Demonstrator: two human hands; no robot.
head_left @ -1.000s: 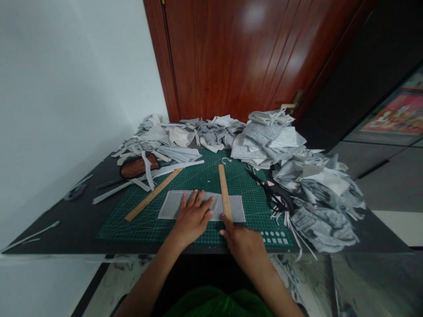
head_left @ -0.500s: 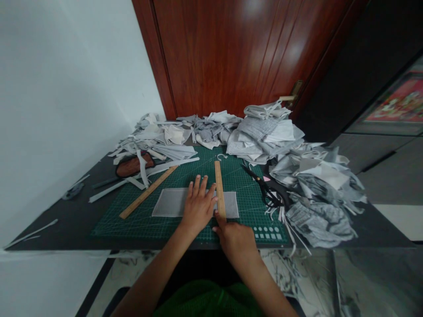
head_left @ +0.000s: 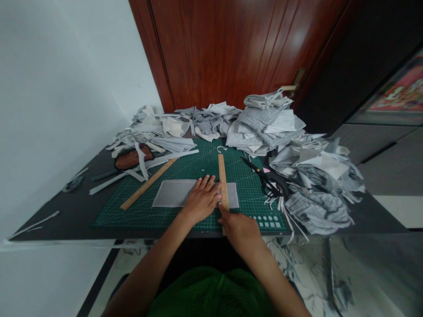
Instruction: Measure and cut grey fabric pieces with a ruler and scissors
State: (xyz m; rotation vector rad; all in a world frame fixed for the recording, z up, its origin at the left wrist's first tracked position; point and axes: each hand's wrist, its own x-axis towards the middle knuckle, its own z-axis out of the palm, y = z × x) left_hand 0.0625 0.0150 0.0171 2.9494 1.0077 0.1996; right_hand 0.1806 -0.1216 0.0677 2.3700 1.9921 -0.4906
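A pale grey rectangle of cloth (head_left: 173, 193) lies flat on the green cutting mat (head_left: 198, 165). Across its right part runs a wooden ruler (head_left: 222, 169), pointing away from me. My left hand (head_left: 203, 198) rests palm down on the cloth, fingers stretched out, with its fingertips against the ruler's left edge. At the ruler's near end, my right hand (head_left: 240, 226) is closed on it, thumb and forefinger at its left side; part of the grip is hidden. To the right lie black scissors (head_left: 264, 178), apart from both hands.
A second wooden ruler (head_left: 148, 185) lies slanted on the mat's left side. Grey and white fabric scraps (head_left: 152, 125) are heaped behind it. Folded cloth (head_left: 264, 125) is stacked at the back right, with more crumpled fabric (head_left: 322, 180) in front. A brown pouch (head_left: 134, 158) sits left.
The ruler has shifted slightly right across the cloth and straightened a little. My left hand has moved with it, its fingers now closer together. The view has tilted slightly downward.
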